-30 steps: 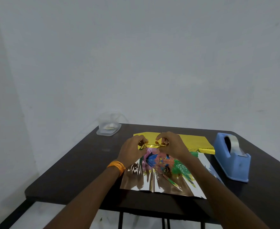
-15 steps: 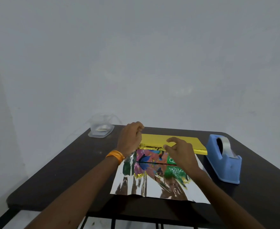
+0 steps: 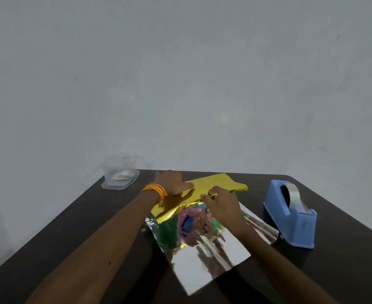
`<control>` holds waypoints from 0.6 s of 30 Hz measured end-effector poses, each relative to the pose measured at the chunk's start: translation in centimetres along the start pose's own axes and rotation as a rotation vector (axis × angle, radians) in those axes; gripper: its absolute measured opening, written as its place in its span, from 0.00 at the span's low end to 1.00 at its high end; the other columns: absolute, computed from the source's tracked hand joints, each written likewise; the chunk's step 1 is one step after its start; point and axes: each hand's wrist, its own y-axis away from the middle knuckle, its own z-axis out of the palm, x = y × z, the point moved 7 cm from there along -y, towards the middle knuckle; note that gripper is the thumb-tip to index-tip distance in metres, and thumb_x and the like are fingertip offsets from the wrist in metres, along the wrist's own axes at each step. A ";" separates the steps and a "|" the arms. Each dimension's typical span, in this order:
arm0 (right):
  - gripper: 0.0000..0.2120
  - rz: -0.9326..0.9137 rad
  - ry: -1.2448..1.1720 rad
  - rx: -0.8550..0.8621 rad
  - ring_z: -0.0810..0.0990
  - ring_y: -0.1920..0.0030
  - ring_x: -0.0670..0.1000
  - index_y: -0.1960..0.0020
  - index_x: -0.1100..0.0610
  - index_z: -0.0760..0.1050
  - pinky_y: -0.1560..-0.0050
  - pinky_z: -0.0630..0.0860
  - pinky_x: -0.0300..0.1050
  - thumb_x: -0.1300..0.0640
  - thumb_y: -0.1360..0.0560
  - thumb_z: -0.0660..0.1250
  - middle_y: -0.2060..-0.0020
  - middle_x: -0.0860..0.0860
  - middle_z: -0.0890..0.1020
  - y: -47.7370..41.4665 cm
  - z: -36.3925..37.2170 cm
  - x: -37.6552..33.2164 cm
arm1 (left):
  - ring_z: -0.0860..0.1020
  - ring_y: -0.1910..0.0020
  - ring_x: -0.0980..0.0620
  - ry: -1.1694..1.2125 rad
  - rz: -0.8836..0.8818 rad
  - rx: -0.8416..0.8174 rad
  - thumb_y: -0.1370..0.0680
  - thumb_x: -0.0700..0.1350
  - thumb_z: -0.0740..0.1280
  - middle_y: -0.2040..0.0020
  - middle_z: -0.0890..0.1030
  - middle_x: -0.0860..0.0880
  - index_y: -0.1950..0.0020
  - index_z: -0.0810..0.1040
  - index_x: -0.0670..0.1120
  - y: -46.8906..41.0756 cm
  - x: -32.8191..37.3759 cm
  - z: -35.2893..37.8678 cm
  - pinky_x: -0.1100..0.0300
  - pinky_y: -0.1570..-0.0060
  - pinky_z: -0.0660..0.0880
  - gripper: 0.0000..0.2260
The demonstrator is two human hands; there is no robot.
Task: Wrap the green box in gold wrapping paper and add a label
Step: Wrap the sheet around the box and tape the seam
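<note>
My left hand [image 3: 174,184] lies flat with straight fingers, pressing the gold wrapping paper [image 3: 215,183] folded over the green box [image 3: 189,223]. My right hand [image 3: 223,205] curls, pinching the fold's crinkled edge. The box sits mid-tabletop [image 3: 71,227], mostly covered, its printed face blurred. The paper's mirror-silver underside spreads toward me. A blue plastic tape dispenser [image 3: 292,218] stands at the right.

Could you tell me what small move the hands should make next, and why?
Probably draw the gold paper further over the green box. The right hand pinches the paper's folded edge and the left hand presses it flat, but the box's printed top is mostly uncovered.
</note>
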 end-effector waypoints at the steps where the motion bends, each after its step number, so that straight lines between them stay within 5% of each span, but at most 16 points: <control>1: 0.19 0.019 0.020 -0.042 0.81 0.51 0.55 0.40 0.59 0.78 0.53 0.72 0.44 0.45 0.22 0.67 0.52 0.57 0.85 -0.4 0.2 -0.3 | 0.76 0.59 0.48 0.019 -0.007 -0.005 0.24 0.71 0.57 0.63 0.76 0.51 0.64 0.73 0.47 0.6 -0.6 -0.4 0.45 0.46 0.70 0.28; 4: 0.24 0.042 0.059 -0.165 0.78 0.40 0.56 0.38 0.58 0.77 0.46 0.72 0.47 0.39 0.22 0.64 0.41 0.56 0.81 -1.5 0.3 -1.3 | 0.75 0.65 0.48 0.105 0.026 -0.053 0.19 0.63 0.57 0.67 0.78 0.45 0.64 0.76 0.42 3.1 -1.1 -1.2 0.51 0.54 0.71 0.27; 11: 0.39 -0.060 0.416 -0.473 0.72 0.34 0.57 0.32 0.56 0.71 0.37 0.70 0.52 0.29 0.30 0.68 0.31 0.56 0.73 -3.1 1.1 -3.3 | 0.82 0.54 0.51 0.635 0.071 -0.219 0.17 0.55 0.55 0.58 0.86 0.46 0.52 0.84 0.42 8.6 0.1 0.2 0.54 0.46 0.74 0.23; 14: 0.44 -0.078 0.609 -0.567 0.63 0.27 0.62 0.27 0.55 0.67 0.32 0.64 0.56 0.27 0.32 0.67 0.26 0.59 0.66 -3.1 1.0 -3.7 | 0.82 0.50 0.50 0.693 0.089 -0.222 0.16 0.51 0.54 0.55 0.86 0.47 0.47 0.83 0.41 9.3 0.9 0.4 0.55 0.46 0.75 0.21; 18: 0.51 -0.097 0.549 -0.557 0.58 0.25 0.62 0.21 0.50 0.57 0.30 0.65 0.61 0.31 0.35 0.73 0.25 0.58 0.62 -3.2 1.4 -3.1 | 0.82 0.49 0.50 0.690 0.136 -0.224 0.16 0.49 0.53 0.52 0.86 0.46 0.46 0.83 0.40 10.0 1.9 0.3 0.52 0.44 0.76 0.21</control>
